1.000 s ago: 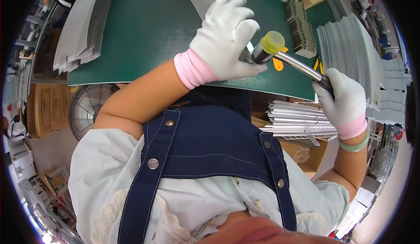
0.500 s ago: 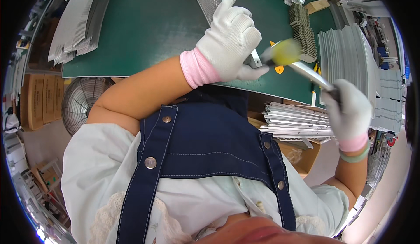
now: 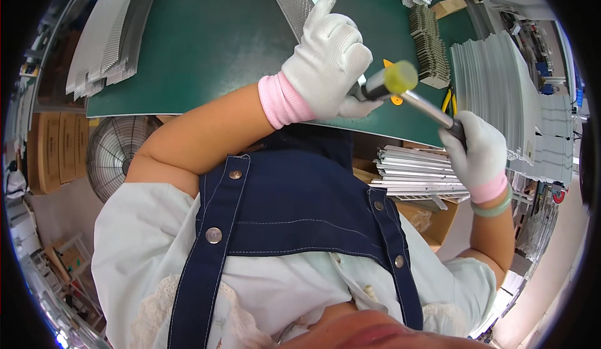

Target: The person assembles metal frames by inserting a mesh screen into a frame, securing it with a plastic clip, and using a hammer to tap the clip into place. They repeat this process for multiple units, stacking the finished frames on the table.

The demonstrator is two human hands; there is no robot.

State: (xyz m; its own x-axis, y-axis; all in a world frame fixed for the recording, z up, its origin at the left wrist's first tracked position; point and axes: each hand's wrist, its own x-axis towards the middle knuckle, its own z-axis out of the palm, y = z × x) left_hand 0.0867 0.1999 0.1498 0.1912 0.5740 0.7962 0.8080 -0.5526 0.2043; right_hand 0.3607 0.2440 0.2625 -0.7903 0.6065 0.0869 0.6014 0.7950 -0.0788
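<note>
My left hand point(image 3: 330, 64), in a white glove with a pink cuff, is wrapped round a thin metal-edged panel point(image 3: 294, 1) with a mesh-like face, held on edge on the green table. My right hand point(image 3: 477, 150), gloved the same way, grips the dark handle end of a mallet point(image 3: 432, 108). Its shaft is silvery, and the head has a yellow-green face and a dark far side. That head is at the near end of the panel, close beside my left fingers. Whether it touches the panel is hidden.
The green table point(image 3: 206, 42) carries stacked silvery sheets point(image 3: 103, 36) at left, a row of small ribbed pieces point(image 3: 430, 45) and upright pale sheets point(image 3: 491, 92) at right. Yellow-handled pliers point(image 3: 447, 102) lie by those sheets. Below are metal strips point(image 3: 419, 174) and a fan point(image 3: 119, 155).
My right hand has moved left with the mallet, bringing its head to the panel's near end. My left hand has stayed nearly still on the panel.
</note>
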